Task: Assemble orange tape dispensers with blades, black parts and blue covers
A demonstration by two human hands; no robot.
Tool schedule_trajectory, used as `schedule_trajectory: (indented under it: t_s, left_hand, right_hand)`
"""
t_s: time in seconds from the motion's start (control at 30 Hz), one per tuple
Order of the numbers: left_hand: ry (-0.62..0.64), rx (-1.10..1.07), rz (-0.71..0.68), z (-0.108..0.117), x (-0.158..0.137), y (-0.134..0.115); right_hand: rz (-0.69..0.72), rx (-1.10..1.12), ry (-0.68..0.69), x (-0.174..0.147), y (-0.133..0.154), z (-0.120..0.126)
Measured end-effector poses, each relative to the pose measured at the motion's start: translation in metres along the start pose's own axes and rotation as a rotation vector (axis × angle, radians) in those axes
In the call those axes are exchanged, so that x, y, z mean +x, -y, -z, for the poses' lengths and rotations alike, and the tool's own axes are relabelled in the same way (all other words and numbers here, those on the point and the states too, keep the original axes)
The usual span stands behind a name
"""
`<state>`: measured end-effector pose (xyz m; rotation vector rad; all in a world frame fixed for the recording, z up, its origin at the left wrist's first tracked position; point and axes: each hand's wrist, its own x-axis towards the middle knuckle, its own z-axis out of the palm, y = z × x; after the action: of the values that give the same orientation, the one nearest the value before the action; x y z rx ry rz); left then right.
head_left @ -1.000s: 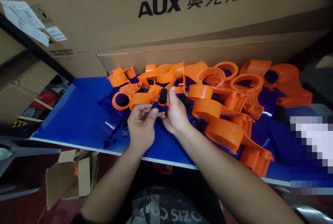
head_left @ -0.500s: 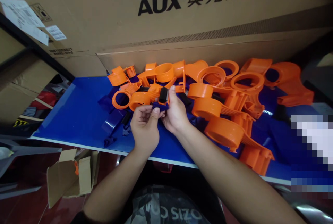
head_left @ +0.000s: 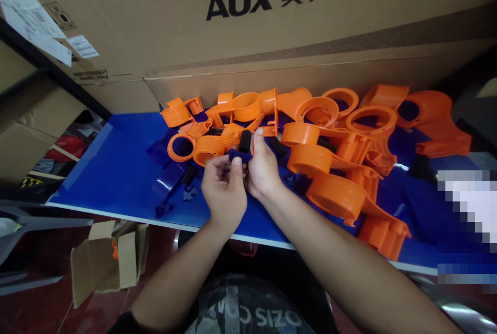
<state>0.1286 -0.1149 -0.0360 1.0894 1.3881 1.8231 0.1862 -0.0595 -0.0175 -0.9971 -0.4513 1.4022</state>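
Carton (head_left: pixel 178 39) is standing behind tbl (head_left: pixel 112 168). Ring parts (head_left: pixel 336 199) are lying on tbl, mostly ctr-R. Box (head_left: pixel 85 266) is sitting lower, front-L.

Blue tabletop (head_left: pixel 116 158), crowded orange parts (head_left: pixel 336 197), dark-blue pieces (head_left: pixel 167 179)

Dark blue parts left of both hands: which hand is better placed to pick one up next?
Probably the left hand: it sits nearer those dark blue parts, with the right hand beyond it at the black roller.
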Motion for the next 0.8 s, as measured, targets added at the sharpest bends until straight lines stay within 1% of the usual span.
schedule_trajectory:
  t_s: [0.07, 0.17, 0.27, 0.5, 0.6, 0.7, 0.77, 0.8]
  left_hand:
    - [0.01, 0.068, -0.018, 0.002, 0.001, 0.004]
    - [0.017, 0.187, -0.093, 0.007, 0.005, 0.007]
    - [0.053, 0.249, -0.158, 0.011, 0.011, 0.007]
    - [0.15, 0.311, -0.204, 0.014, 0.021, 0.008]
    - [0.163, 0.276, -0.195, 0.015, 0.023, 0.009]
    - [0.168, 0.215, -0.182, 0.017, 0.025, 0.008]
    - [0.176, 0.233, -0.178, 0.019, 0.027, 0.006]
    - [0.182, 0.259, -0.179, 0.019, 0.027, 0.004]
  right_hand:
    - [0.023, 0.002, -0.003, 0.001, -0.002, 0.001]
    - [0.067, 0.032, 0.015, 0.003, -0.004, 0.0]
    - [0.069, 0.059, 0.037, 0.005, -0.005, 0.0]
    - [0.015, 0.072, 0.021, 0.006, -0.006, 0.001]
    - [-0.006, 0.081, 0.023, 0.006, -0.004, 0.001]
    - [-0.1, 0.113, 0.094, 0.005, 0.0, 0.0]
    - [-0.15, 0.13, 0.139, 0.003, 0.004, -0.001]
    - [-0.152, 0.131, 0.141, 0.002, 0.005, -0.002]
